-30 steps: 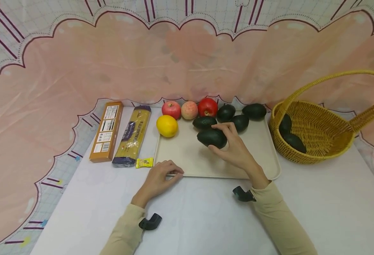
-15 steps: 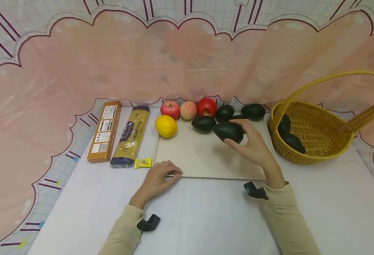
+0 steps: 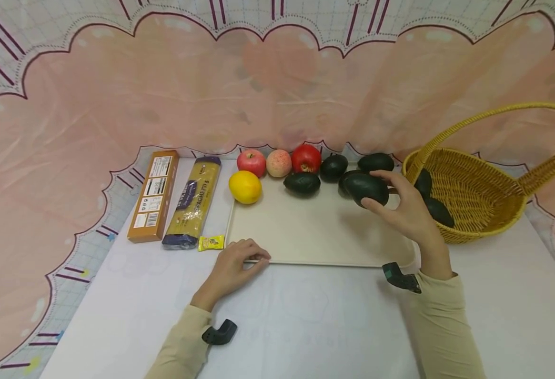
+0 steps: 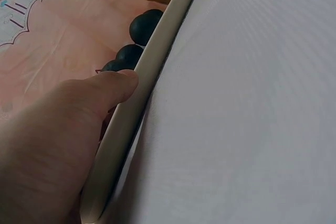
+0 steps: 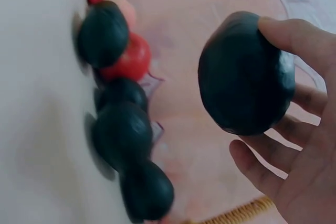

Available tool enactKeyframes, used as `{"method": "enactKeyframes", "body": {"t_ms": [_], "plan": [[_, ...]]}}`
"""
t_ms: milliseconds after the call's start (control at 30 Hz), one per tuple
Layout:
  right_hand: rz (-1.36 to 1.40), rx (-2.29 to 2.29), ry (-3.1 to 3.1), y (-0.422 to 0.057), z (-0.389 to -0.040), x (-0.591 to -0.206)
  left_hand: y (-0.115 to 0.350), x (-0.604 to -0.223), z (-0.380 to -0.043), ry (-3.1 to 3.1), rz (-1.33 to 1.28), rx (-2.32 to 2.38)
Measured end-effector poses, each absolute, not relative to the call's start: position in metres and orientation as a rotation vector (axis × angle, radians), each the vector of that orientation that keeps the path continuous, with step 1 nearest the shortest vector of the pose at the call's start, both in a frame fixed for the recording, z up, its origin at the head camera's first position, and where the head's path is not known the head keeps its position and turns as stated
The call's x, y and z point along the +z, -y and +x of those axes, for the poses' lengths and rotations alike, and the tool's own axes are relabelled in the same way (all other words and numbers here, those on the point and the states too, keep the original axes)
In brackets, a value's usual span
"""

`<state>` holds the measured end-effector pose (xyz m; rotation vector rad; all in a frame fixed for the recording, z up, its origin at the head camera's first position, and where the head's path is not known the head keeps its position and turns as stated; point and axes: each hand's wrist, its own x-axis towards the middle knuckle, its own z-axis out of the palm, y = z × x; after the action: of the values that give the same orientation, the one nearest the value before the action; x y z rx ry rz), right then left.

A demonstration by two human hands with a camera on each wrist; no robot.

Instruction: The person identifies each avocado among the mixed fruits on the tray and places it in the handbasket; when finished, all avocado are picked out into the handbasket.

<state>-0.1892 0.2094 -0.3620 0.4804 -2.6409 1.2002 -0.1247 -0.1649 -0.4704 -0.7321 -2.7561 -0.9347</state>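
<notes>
My right hand (image 3: pixel 407 213) pinches a dark green avocado (image 3: pixel 366 188) between thumb and fingers, held above the right part of the cream tray (image 3: pixel 305 247). In the right wrist view this avocado (image 5: pixel 244 74) is well clear of the tray surface. Several other avocados lie along the tray's back, among them one avocado (image 3: pixel 302 183) in front of the pomegranate (image 3: pixel 306 158). My left hand (image 3: pixel 234 266) rests at the tray's front left edge, fingers loosely bent. The left wrist view shows its thumb (image 4: pixel 118 85) lying against the tray rim (image 4: pixel 157 59).
A wicker basket (image 3: pixel 485 195) with two avocados (image 3: pixel 440 212) stands right of the tray. A lemon (image 3: pixel 245 187), an apple (image 3: pixel 251 162) and a peach (image 3: pixel 279 163) sit at the tray's back left. Left of it lie a candy (image 3: pixel 211 242), a spaghetti packet (image 3: pixel 193 202) and an orange box (image 3: pixel 153 196).
My right hand has carried the avocado rightward across the tray, closer to the basket. My left hand has stayed at the tray's edge.
</notes>
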Motion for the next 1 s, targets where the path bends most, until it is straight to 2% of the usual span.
{"method": "enactKeyframes", "body": {"t_ms": [300, 1000], "plan": [[0.323, 1.252, 2.712, -0.240, -0.181, -0.351, 0.165, -0.470, -0.124, 2.776, -0.712, -0.931], [0.034, 1.272, 2.676, -0.294, -0.178, -0.360, 0.165, -0.472, -0.124, 2.773, -0.706, -0.910]]}}
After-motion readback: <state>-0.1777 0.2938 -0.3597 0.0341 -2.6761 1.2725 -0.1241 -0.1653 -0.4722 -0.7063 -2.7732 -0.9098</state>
